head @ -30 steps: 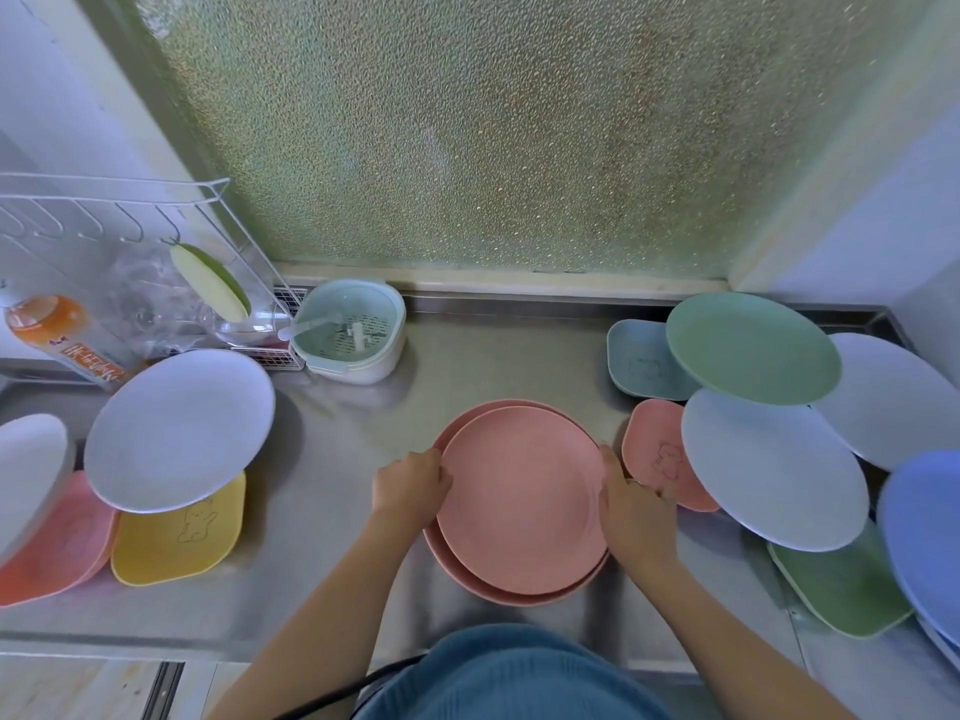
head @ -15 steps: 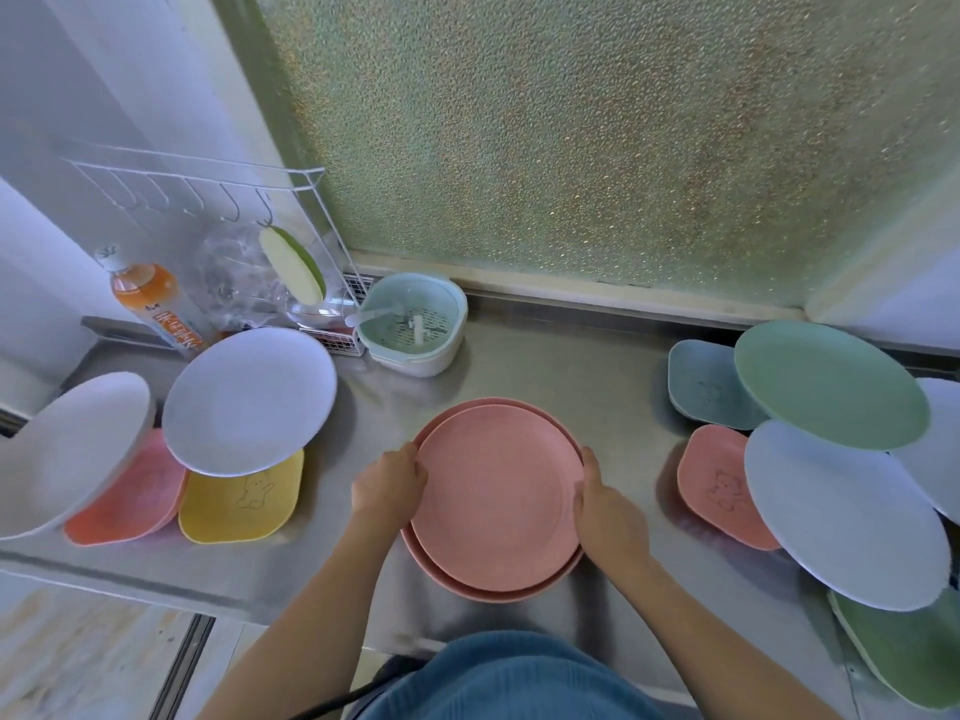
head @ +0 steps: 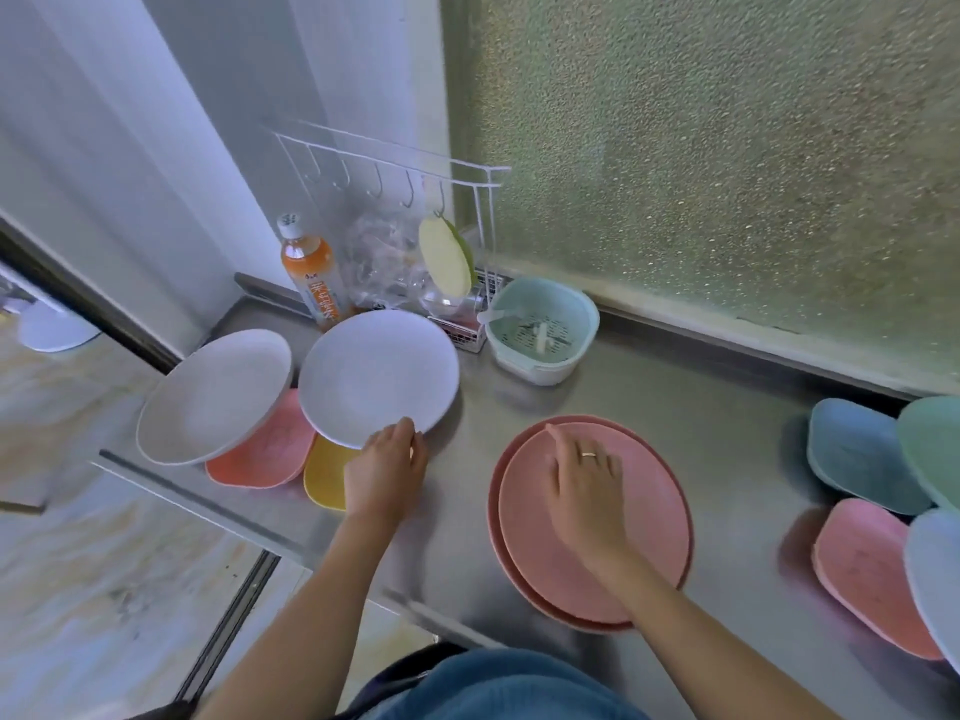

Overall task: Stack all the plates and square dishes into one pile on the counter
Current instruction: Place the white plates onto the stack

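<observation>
Head view: camera swung left since half second ago. Left hand (head: 385,472) left pink plates (head: 592,522), now fingers curled on near rim of white plate (head: 379,377), tilted over yellow dish (head: 324,475). Right hand (head: 587,491) moved onto pink stack, fingers spread flat, gripping nothing. Right-side dishes cut off at frame edge. Stack sits mid-counter (head: 701,423).

Left hand (head: 387,472) grips near rim of white plate (head: 379,376) tilted over yellow square dish (head: 324,478); right hand (head: 587,491) lies flat, fingers spread, on two stacked pink plates (head: 649,517), steel counter (head: 727,423).
</observation>
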A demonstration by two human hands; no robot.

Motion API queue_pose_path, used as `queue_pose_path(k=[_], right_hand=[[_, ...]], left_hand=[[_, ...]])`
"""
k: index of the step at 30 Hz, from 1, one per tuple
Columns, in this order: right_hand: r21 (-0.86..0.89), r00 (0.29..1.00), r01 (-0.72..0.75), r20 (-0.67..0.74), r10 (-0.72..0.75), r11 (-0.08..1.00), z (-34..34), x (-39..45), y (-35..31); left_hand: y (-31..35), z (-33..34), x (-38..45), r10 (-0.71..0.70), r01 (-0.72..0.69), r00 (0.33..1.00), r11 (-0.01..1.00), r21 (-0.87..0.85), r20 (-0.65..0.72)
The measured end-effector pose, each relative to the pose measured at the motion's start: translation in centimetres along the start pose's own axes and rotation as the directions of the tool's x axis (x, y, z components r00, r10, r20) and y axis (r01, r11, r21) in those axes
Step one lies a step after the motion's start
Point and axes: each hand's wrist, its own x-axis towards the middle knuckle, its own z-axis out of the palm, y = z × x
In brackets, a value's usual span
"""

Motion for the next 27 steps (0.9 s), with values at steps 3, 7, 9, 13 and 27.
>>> queue_pose_path(k=[3,7,9,13,27], right_hand=[[0.061,0.976,0.216,0.005,-0.216,0.975,2.0,3.4,-7.5],[0.137,0.911,0.4,0.053,-0.41,0.906,4.3,6.7,-16.6],[0.166,0.883,0.448,0.075,-0.464,0.879,5.0,7.5,-20.0],[0.274,0.863,0.418,0.179,-0.473,0.866,6.7,8.0,-23.2],[0.64,0.84,-0.394,0.542,-0.025,0.66,6.8,10.6,-25.3]], left_hand=[[-4.5,-1.7,1.0,-0.037,0.042,0.988,0.999,0.032,-0.149],[-11.2,-3.3,2.4,-0.04,0.112,0.969,0.951,0.289,-0.244],[-13.9,-3.5,3.0,-0.105,0.179,0.968,0.925,0.334,-0.228],[-17.2,-3.1,3.8,-0.229,0.238,0.971,0.923,0.303,-0.065],[-16.2,-2.3,1.3,-0.06,0.107,0.985,0.946,0.305,-0.16]])
